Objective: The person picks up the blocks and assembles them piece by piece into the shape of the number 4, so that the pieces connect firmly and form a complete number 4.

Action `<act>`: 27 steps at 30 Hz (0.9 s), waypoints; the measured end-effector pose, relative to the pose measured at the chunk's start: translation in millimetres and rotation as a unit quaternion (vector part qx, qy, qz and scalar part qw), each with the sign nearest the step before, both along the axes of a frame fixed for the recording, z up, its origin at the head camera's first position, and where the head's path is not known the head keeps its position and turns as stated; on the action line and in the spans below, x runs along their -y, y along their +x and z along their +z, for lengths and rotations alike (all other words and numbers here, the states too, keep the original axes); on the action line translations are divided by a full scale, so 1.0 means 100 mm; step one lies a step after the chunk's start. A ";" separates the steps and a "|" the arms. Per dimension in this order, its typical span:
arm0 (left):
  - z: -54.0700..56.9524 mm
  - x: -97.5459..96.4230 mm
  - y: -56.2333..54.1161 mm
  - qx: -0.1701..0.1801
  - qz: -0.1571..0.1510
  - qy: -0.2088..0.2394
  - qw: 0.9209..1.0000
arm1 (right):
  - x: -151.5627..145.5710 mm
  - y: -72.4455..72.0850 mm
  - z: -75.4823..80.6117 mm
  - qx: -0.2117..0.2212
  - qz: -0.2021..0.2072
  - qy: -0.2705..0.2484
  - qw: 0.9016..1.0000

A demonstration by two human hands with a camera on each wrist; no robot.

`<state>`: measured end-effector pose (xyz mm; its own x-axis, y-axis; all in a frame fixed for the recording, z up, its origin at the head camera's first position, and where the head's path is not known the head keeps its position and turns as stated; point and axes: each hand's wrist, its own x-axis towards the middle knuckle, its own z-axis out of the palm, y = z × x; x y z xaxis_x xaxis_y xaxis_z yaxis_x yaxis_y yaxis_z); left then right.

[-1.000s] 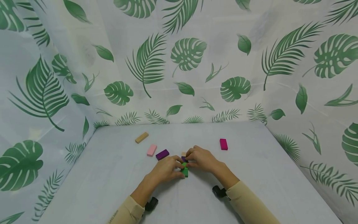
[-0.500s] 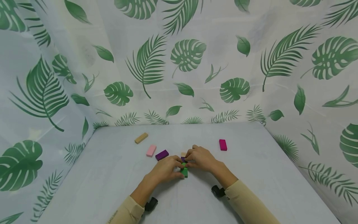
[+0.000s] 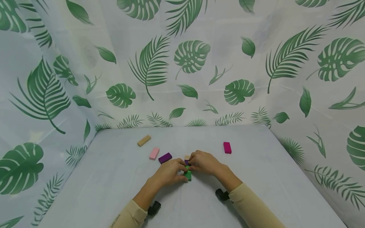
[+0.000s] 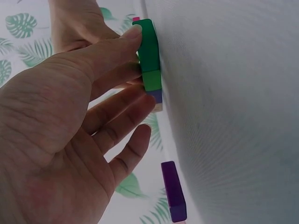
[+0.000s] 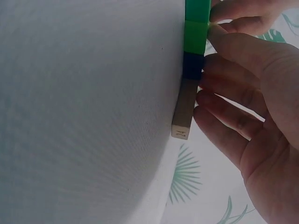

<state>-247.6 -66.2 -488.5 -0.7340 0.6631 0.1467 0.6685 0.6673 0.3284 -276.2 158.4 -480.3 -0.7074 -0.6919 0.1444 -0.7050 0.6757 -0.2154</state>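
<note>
A row of small blocks lies end to end on the white table: a dark green block [image 4: 149, 46] nearest me, a light green block [image 5: 195, 37], a dark blue-purple block [image 5: 192, 65], and a natural wood block [image 5: 185, 105] marked 24. My left hand [image 3: 169, 172] touches the row's left side, thumb on the dark green block, loosely bent fingers along the light green and blue-purple ones. From the right, my right hand [image 3: 205, 162] rests its thumb tip by the light green block and its fingertips against the blue-purple and wood blocks. In the head view, fingers partly cover the row.
Left of the row lie a purple block [image 3: 165, 158], a pink block [image 3: 154, 153] and another natural wood block [image 3: 144, 140]. A magenta block [image 3: 227, 147] is at the right. A leaf-patterned cloth [image 3: 188, 107] hangs behind the table [image 3: 114, 177].
My right hand's knuckles sit slightly lower than half a second ago. The left hand and the blocks show no clear movement; the head view has shifted a little.
</note>
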 end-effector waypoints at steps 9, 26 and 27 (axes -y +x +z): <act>0.02 0.06 -0.05 0.043 -0.004 0.031 0.999 | 0.00 0.01 0.00 -0.003 -0.006 0.008 1.000; 0.06 0.99 -0.44 0.020 0.167 0.219 0.961 | -0.01 0.01 -0.03 -0.002 -0.007 0.014 1.000; 0.06 1.02 -0.45 0.023 0.173 0.221 0.960 | -0.01 0.02 -0.02 -0.002 -0.007 0.014 1.000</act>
<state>-292.6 -168.2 -482.8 -0.9114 0.2599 0.3192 0.4103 0.6352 0.6544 -274.6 159.5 -482.7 -0.7167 -0.6854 0.1288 -0.6960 0.6915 -0.1933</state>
